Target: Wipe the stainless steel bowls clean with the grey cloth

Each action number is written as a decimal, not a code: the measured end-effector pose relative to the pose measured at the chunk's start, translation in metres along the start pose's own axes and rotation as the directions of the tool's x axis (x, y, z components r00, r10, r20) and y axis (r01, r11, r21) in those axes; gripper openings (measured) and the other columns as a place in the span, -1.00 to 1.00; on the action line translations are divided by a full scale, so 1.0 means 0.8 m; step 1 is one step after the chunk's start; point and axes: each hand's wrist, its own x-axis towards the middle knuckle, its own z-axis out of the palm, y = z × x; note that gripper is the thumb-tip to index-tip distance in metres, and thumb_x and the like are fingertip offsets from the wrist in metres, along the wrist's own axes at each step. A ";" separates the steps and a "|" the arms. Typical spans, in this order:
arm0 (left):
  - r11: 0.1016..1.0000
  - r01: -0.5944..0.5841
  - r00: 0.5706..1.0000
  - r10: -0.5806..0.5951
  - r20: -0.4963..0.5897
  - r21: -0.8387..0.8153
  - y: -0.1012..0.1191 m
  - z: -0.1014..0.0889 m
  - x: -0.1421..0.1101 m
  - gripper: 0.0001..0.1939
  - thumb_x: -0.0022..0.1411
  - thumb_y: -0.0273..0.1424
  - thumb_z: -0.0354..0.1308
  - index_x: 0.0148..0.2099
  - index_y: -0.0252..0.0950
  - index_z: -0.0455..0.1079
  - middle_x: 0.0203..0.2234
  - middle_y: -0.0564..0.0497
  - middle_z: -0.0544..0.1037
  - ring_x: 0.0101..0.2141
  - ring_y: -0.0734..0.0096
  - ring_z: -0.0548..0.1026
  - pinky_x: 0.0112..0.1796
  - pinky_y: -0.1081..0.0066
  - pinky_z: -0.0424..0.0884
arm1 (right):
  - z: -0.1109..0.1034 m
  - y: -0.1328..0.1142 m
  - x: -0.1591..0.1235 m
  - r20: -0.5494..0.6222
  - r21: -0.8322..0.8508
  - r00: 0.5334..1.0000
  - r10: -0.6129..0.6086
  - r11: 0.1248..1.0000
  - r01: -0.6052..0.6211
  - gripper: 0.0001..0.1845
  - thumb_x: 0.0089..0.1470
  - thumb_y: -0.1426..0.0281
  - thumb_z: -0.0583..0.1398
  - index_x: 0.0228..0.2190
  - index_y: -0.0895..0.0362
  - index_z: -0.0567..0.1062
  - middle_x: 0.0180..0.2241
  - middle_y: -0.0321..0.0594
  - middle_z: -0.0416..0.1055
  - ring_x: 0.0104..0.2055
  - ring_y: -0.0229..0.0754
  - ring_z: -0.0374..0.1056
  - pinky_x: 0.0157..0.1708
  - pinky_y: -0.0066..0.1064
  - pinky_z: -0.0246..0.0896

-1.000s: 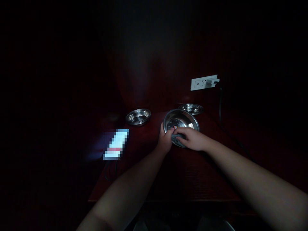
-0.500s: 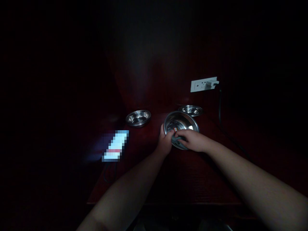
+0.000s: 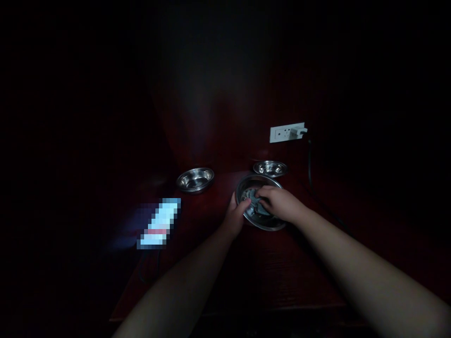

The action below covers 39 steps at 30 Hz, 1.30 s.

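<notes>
A shiny metal bowl [image 3: 271, 225] is tilted toward me above the dark red table. My left hand [image 3: 237, 216] grips its left rim, the thumb over the inside edge. Inside the bowl, my right hand [image 3: 280, 203] presses a grey-green cloth [image 3: 260, 207] against the inner surface, its fingers closed on the fabric. Behind the held bowl, to the right, stands another metal bowl [image 3: 270, 168]. Further left sit metal bowls [image 3: 195, 180] that look stacked.
A bright pixelated phone-like screen [image 3: 159, 223] lies at the left, with a dark cable below it. On the back wall is a white socket panel [image 3: 282, 134] with a plug in it, and a dark cord [image 3: 310, 164] runs down to the table [image 3: 253, 277].
My right hand and the cloth have shifted from the bowl's near side toward its middle, covering a small orange-and-white label seen before. The whole view has shifted slightly.
</notes>
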 end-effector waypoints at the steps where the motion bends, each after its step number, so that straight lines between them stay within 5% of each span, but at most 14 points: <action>1: 1.000 0.014 1.000 -0.013 0.018 -0.008 0.000 0.000 -0.001 -0.54 -0.05 -0.35 0.17 -0.03 -0.26 0.27 -0.28 -0.03 0.50 -0.24 0.29 0.45 -0.13 0.25 0.32 | 0.000 0.001 0.001 -0.017 -0.016 1.000 0.024 1.000 -0.025 -0.76 -0.01 0.48 0.09 -0.27 0.10 0.47 -0.18 -0.14 0.41 -0.14 -0.12 0.31 -0.14 -0.36 0.16; 8: 0.999 0.035 0.998 -0.036 -0.051 -0.018 -0.002 0.003 0.000 -0.53 -0.09 -0.45 0.08 -0.04 -0.27 0.27 -0.32 0.00 0.50 -0.32 0.34 0.45 -0.22 0.31 0.35 | -0.011 -0.005 0.004 -0.090 -0.246 0.963 0.254 0.931 -0.269 -0.74 0.07 0.43 0.03 -0.30 0.08 0.50 -0.24 -0.10 0.41 -0.21 -0.09 0.31 -0.26 -0.35 0.14; 17: 0.984 -0.136 0.981 0.150 -0.122 0.119 -0.002 0.003 0.001 -0.56 -0.03 -0.47 0.01 -0.03 -0.25 0.27 -0.23 0.00 0.48 -0.22 0.33 0.42 -0.16 0.35 0.32 | -0.009 -0.018 0.002 0.052 -0.313 0.931 0.360 0.892 -0.327 -0.78 0.00 0.40 0.06 -0.40 0.05 0.51 -0.32 -0.19 0.45 -0.30 -0.15 0.34 -0.37 -0.39 0.10; 22: 0.963 -0.217 0.959 0.241 -0.150 0.161 0.000 0.006 0.000 -0.60 -0.01 -0.48 -0.01 -0.05 -0.26 0.28 -0.24 0.02 0.46 -0.21 0.35 0.40 -0.16 0.39 0.29 | -0.008 -0.027 -0.003 0.114 -0.224 0.966 0.232 0.953 -0.203 -0.83 -0.04 0.31 0.12 -0.43 0.07 0.49 -0.39 -0.19 0.47 -0.35 -0.12 0.35 -0.39 -0.37 0.12; 30: 0.954 -0.262 0.957 0.276 -0.089 0.143 -0.006 0.005 0.002 -0.62 0.04 -0.46 -0.01 -0.04 -0.27 0.27 -0.23 0.00 0.47 -0.20 0.35 0.41 -0.12 0.37 0.29 | -0.004 -0.040 -0.006 0.069 0.277 0.993 -0.099 0.958 0.076 -0.80 -0.03 0.46 0.09 -0.31 0.13 0.45 -0.34 -0.20 0.45 -0.30 -0.20 0.34 -0.27 -0.40 0.20; 39: 0.960 -0.256 0.956 0.268 -0.120 0.110 -0.007 0.005 0.005 -0.61 0.10 -0.40 0.01 0.01 -0.27 0.26 -0.20 -0.02 0.47 -0.17 0.35 0.42 -0.08 0.35 0.27 | 0.001 -0.042 -0.005 -0.049 0.452 0.993 -0.111 0.884 0.121 -0.65 -0.06 0.53 0.10 -0.16 0.15 0.41 -0.21 -0.16 0.44 -0.18 -0.17 0.35 -0.12 -0.31 0.21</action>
